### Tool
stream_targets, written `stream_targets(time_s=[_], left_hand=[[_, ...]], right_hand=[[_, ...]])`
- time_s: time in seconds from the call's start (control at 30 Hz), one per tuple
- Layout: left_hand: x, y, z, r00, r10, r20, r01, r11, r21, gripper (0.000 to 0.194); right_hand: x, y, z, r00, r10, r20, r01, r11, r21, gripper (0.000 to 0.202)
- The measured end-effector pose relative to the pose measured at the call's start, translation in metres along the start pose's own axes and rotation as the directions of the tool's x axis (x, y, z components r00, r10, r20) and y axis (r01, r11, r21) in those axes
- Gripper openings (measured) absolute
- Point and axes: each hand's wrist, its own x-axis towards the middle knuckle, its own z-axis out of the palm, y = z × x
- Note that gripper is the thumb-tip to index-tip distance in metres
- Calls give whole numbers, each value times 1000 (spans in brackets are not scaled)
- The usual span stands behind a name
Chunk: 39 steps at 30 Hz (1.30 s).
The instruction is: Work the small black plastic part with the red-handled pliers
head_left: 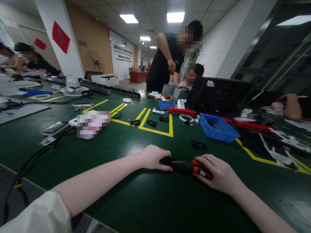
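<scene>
Over the green tabletop, my right hand (220, 171) is closed around the red-and-black handles of a pair of pliers (203, 172). The jaws of the pliers point left, toward my left hand (154, 158). Pinched between my left thumb and fingers is a small black part (166, 160); the grip hides much of it. The jaws reach this part, though blur leaves unclear whether they grip it. Just beyond the pliers lies a black piece (198, 145). Farther off, several similar black pieces, one a small black connector-like piece (152, 123), rest by the yellow tape marks.
A blue tray (218, 129) with dark items stands at right, near a coiled white cable (186, 118). On the left lie a phone (93, 124), a white device (55, 128) and black cables (48, 149). Across the table a person in black (165, 61) stands bending over.
</scene>
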Motion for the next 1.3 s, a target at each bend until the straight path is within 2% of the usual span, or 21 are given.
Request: stream_targets(time_s=[0.2, 0.5, 0.67, 0.9, 1.3], left_hand=[[0, -1, 0, 998, 67, -9, -66, 997, 48, 44], [-1, -1, 0, 995, 88, -43, -81, 986, 144, 48], [-2, 0, -2, 989, 139, -42, -132, 982, 134, 49], [0, 0, 3, 974, 211, -77, -201, 972, 126, 43], [0, 1, 0, 970, 216, -116, -215, 976, 17, 32]], right_hand=[[0, 1, -2, 1000, -10, 7, 10, 1000, -9, 38], [-2, 4, -1, 1000, -7, -6, 7, 1000, -14, 37], [-1, 4, -1, 1000, 27, 14, -27, 1000, -4, 39], [1, 3, 0, 999, 14, 33, -14, 1000, 7, 38], [1, 0, 0, 1000, 10, -19, -12, 994, -113, 43]])
